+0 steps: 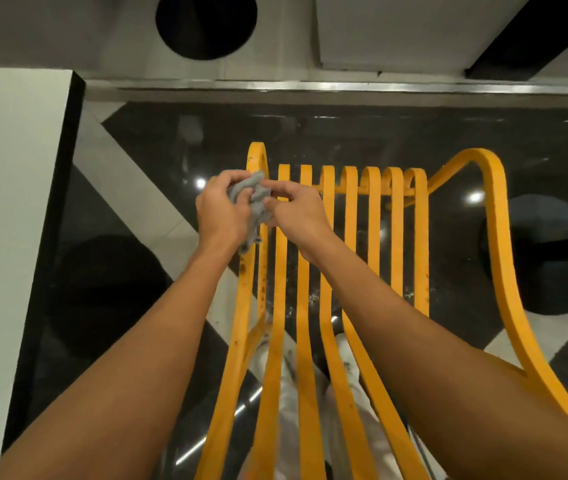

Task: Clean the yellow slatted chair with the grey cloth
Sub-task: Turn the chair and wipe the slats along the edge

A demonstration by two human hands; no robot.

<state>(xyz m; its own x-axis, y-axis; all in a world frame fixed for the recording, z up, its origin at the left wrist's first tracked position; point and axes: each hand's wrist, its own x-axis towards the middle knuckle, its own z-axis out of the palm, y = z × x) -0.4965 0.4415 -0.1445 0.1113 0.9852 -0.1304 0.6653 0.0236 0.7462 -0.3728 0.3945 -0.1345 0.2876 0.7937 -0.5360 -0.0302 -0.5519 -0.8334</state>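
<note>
Floor: glossy black floor (449, 140) crossed by pale bands, with a white panel (5, 202) along the left edge.
Chair: the yellow slatted chair (397, 244) fills the centre and lower right. Its slats run lengthwise away from the person and curl over at the far end.
Hands: the left hand (220, 216) and right hand (298, 216) meet above the chair's left side, near the curled ends. Both have their fingers curled into the same bundle.
Cloth: the grey cloth (255, 199) is bunched between the two hands, a tail hanging toward the outer left rail. Whether it touches the rail cannot be told.
Marks: brown spots (244, 268) dot the left rail just below the hands, on the person's side.
Bearing: the left hand is nearer that rail, and the other slats lie to the right. Wiping would likely run along a slat's length, back toward the person.
</note>
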